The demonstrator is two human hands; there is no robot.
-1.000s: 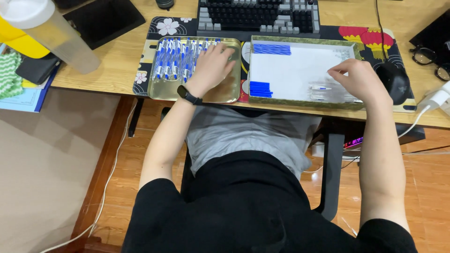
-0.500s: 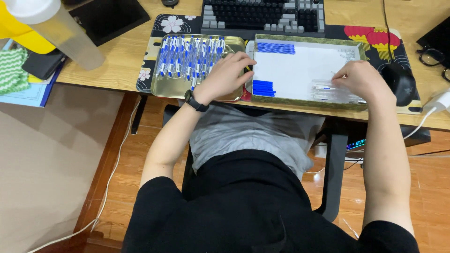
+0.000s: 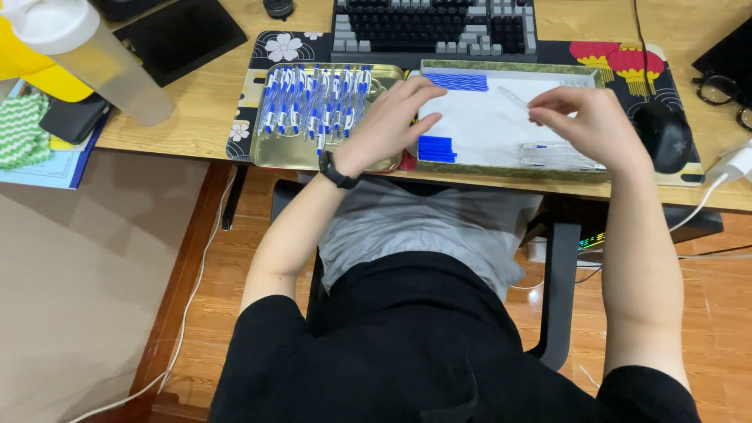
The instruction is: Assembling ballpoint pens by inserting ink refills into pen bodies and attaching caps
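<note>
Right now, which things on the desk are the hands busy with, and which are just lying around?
In use: left hand; right hand holding clear plastic pen tube; gold tray of blue-and-white pens; white-lined tray.

Lying about: grey keyboard; black mouse; black-framed glasses.

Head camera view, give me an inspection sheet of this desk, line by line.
Surface: wooden desk with a patterned desk mat.
Job's things: gold tray of blue-and-white pens; white-lined tray with blue parts and clear barrels.
Clutter: keyboard, mouse, glasses, bottle, tablet.
Grippers: left hand rests across both trays; right hand pinches a clear barrel.
Cables: white charger cable; floor cord.
Surroundings: wooden floor, chair.
</note>
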